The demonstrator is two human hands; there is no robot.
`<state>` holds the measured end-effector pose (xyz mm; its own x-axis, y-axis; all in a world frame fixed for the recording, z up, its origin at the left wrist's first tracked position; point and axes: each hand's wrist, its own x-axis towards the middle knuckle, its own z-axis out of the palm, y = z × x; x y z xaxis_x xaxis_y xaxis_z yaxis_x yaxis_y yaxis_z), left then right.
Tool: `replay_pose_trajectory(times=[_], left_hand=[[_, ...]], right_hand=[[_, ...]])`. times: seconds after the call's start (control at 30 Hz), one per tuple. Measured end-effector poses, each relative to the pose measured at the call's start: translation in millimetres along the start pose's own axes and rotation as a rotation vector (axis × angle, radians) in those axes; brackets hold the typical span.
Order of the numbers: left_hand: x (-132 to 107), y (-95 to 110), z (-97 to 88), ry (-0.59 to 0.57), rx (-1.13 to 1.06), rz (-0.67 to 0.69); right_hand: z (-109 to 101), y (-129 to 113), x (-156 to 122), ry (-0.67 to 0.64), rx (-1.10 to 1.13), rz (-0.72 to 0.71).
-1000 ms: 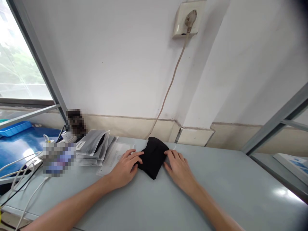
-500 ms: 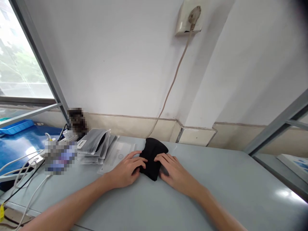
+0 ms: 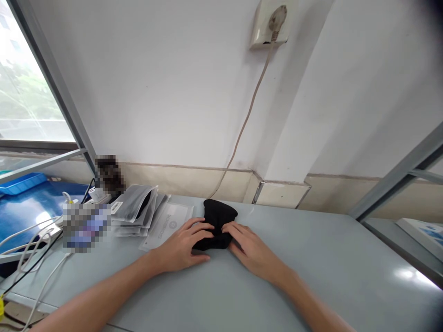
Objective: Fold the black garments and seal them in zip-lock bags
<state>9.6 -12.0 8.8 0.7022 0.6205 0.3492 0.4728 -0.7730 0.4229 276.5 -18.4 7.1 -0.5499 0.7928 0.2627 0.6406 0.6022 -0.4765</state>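
A black fabric piece (image 3: 219, 214) lies on the grey tabletop, its near part folded up into a crease. I cannot tell exactly what kind of article it is. My left hand (image 3: 183, 243) curls its fingers over the left side and holds the fold, while the thumb points right, just in front of the near edge. On the opposite side my right hand (image 3: 251, 246) grips the fabric, fingertips on top and thumb at the near right edge. Beside my left hand lies a flat clear plastic bag (image 3: 166, 226) with faint print.
Stacked zip bags (image 3: 133, 207) with dark contents stand left of the flat bag. A blurred phone-like object (image 3: 86, 228) and white cables (image 3: 38, 240) lie further left, near a blue tray (image 3: 22, 183). A power cord (image 3: 247, 115) hangs down the wall behind.
The near part of the black fabric has been folded up and away from me. My left thumb has moved off the fabric towards the front, and its fingers reach further over it.
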Motion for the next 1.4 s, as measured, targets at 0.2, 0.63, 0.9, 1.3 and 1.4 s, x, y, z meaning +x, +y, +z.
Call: replay_pose_trajectory(times=[0.2,0.63,0.9,1.3,1.4], left_hand=[[-1,3,-5.1,-0.039,-0.081,-0.129],[0,1,-4.3,-0.048,-0.087,-0.042],[-1,-3,-0.6,-0.043,-0.062,-0.021],[3,-6,2.4,0.375,0.183,-0.243],[3,-3,-3.1,0.323,0.155,-0.253]], right_hand=[[-7,-11,3,-0.009,0.145,0.195],[-18,-12,3,0.02,0.136,0.263],[-17,-8,0,-0.005,0.172,0.177],[-11,-7,2,0.051,-0.259,0.152],[-12,-11,2,0.046,-0.14,0.173]])
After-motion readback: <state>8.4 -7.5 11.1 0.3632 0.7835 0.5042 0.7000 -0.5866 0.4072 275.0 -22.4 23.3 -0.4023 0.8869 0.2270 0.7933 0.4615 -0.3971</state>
